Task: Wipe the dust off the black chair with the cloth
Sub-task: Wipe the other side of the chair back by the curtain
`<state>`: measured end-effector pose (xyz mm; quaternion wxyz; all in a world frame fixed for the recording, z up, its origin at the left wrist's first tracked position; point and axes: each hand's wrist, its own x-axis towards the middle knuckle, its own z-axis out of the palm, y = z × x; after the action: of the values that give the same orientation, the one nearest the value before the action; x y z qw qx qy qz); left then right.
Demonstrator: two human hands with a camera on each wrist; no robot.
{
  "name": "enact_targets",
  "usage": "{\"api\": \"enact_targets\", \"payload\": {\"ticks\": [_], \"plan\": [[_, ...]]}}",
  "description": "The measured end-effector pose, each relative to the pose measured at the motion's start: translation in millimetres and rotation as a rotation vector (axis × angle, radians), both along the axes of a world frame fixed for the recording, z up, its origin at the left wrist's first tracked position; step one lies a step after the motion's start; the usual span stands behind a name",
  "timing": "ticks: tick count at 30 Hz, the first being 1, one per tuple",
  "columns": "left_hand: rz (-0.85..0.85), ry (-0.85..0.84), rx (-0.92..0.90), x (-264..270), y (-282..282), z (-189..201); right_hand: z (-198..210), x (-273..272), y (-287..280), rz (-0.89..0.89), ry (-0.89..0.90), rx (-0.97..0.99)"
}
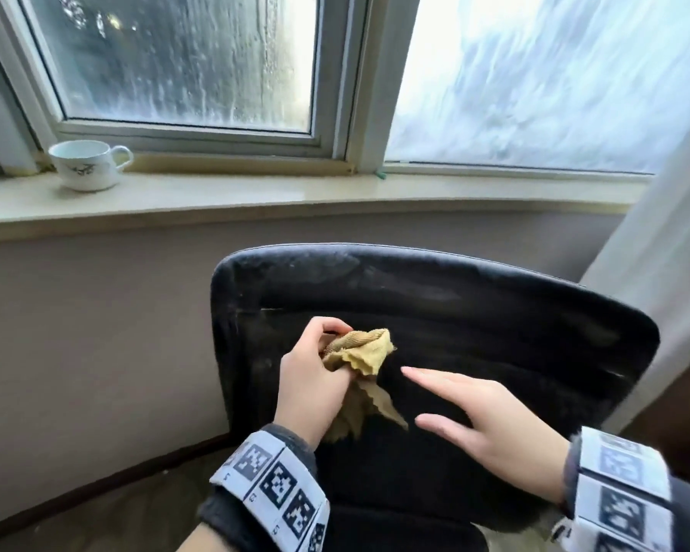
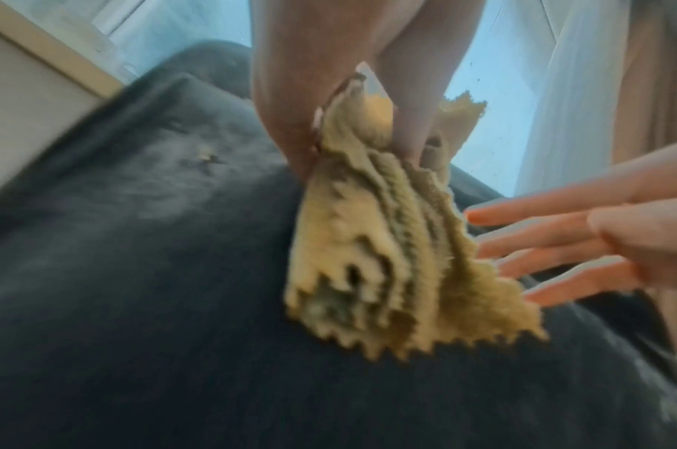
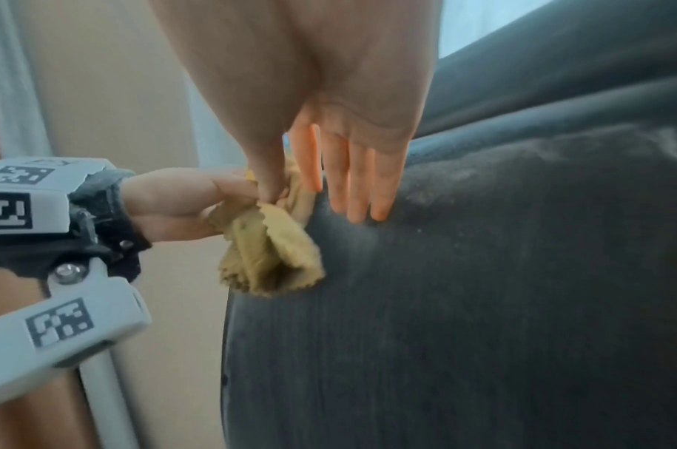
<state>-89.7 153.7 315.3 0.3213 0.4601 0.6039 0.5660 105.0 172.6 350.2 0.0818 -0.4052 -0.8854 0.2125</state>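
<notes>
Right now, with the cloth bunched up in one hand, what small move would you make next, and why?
Probably press the cloth, gripped by the left hand, onto the black chair and sweep upward: grey dust shows along its top, and the right hand is open beside it.

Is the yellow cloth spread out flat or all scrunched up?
Scrunched up. The cloth is bunched in the left hand, with crumpled folds above the fingers and a zigzag-edged corner dangling below, in front of the black chair.

**Where everything sits**

The black padded chair (image 1: 435,312) stands in front of the long pale windowsill (image 1: 295,197). A white china cup (image 1: 86,165) sits on the sill, far left. The left hand (image 1: 315,376) is left of the right hand (image 1: 490,424), with the bunched yellow cloth (image 1: 359,352) between them, all in front of the chair back.
</notes>
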Motion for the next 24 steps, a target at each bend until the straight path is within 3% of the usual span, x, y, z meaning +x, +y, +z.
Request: {"api": "enact_targets", "payload": {"ticks": [5, 10, 15, 20, 22, 24], "plan": [[-0.268, -0.029, 0.058, 54.2, 17.1, 12.4, -8.1, 23.5, -5.5, -0.371, 0.527, -0.098], [-0.386, -0.091, 0.054, 99.9, 27.4, 4.6, -20.6, 54.7, -10.0, -0.571, 0.791, -0.220], [-0.512, 0.014, 0.061, 141.8, 35.1, 8.1, -31.2, 80.9, -7.7, -0.674, 0.999, -0.259], [-0.644, 0.425, 0.255, 166.1, 42.0, 28.8, -46.8, 108.8, -12.3, -0.831, 1.290, -0.193], [-0.589, 0.643, 0.391, 175.8, 50.1, 37.7, -54.6, 128.6, -11.5, -0.931, 1.300, -0.073], [-0.451, 0.968, 0.522, 186.8, 64.2, 41.6, -57.6, 148.0, -10.2, -1.037, 1.210, 0.116]]}}
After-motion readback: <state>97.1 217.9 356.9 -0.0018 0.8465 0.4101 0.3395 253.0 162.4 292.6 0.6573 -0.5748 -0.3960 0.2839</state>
